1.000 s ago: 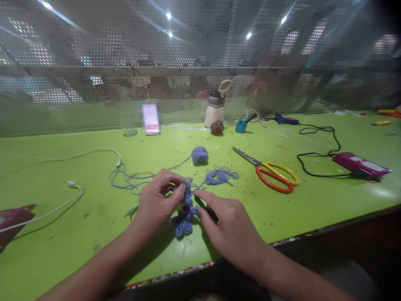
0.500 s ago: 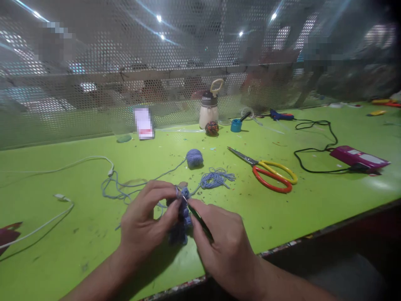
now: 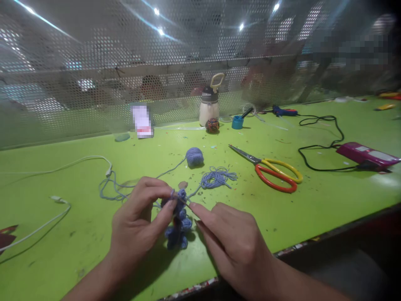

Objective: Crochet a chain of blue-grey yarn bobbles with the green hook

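My left hand (image 3: 138, 219) pinches the top of a small blue crocheted piece (image 3: 177, 221) just above the green table (image 3: 94, 234). My right hand (image 3: 232, 240) is closed on a thin crochet hook (image 3: 184, 202) whose tip pokes into the top of that piece. Blue yarn runs from the piece to a small blue yarn ball (image 3: 194, 157) farther back. A loose bundle of blue yarn (image 3: 216, 177) lies just beyond my right hand, and more loose yarn loops to the left.
Red and yellow scissors (image 3: 269, 169) lie to the right. A pink device (image 3: 366, 154) with a black cable sits far right. A white cable (image 3: 59, 167) crosses the left side. A bottle (image 3: 209, 106), a multicoloured ball (image 3: 212, 125) and a blue cap (image 3: 237, 122) stand by the perforated screen.
Both hands lifted the crocheted piece a little and drew closer. The hook's tip now goes into the top of the piece. The view shifted slightly.
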Demonstrator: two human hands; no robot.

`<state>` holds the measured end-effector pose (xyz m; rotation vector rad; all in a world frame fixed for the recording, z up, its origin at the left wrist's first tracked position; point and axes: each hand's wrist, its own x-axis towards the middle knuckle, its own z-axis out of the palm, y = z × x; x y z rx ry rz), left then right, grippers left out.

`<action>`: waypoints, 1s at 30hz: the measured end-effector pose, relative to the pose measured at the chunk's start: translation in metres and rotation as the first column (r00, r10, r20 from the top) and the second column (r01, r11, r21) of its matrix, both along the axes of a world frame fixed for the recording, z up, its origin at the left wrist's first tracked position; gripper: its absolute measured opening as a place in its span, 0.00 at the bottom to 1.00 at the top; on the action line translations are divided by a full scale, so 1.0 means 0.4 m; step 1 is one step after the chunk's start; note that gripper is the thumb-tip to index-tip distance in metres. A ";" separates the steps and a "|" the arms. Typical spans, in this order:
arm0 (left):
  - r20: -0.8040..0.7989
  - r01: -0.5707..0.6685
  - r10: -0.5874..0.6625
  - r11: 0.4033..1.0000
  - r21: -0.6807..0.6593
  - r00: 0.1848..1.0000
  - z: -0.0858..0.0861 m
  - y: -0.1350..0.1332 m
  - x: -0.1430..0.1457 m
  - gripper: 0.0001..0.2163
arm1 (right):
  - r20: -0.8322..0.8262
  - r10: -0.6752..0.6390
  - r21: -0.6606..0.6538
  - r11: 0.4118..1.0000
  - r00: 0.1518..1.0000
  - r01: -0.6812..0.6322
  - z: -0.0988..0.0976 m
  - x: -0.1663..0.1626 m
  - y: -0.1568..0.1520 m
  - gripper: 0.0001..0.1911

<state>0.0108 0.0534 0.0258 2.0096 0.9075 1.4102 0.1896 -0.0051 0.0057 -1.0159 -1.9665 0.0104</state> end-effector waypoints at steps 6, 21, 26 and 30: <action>0.045 0.073 -0.069 0.994 -0.087 0.997 0.002 0.003 -0.002 0.10 | -0.052 0.029 -0.171 0.985 0.998 -0.038 0.021 0.032 -0.017 0.16; 0.174 0.071 -0.021 0.956 -0.286 0.984 0.001 -0.002 0.003 0.08 | -0.351 0.009 -0.270 0.956 0.936 -0.111 0.024 0.005 -0.016 0.18; 0.237 0.112 -0.025 0.927 -0.359 0.971 -0.004 0.000 -0.003 0.07 | -0.418 -0.068 -0.428 0.894 0.906 -0.130 0.044 0.011 -0.015 0.15; 0.261 0.126 -0.011 0.894 -0.430 0.965 -0.008 0.003 -0.002 0.05 | -0.415 -0.103 -0.474 0.872 0.904 -0.118 0.048 0.013 -0.015 0.13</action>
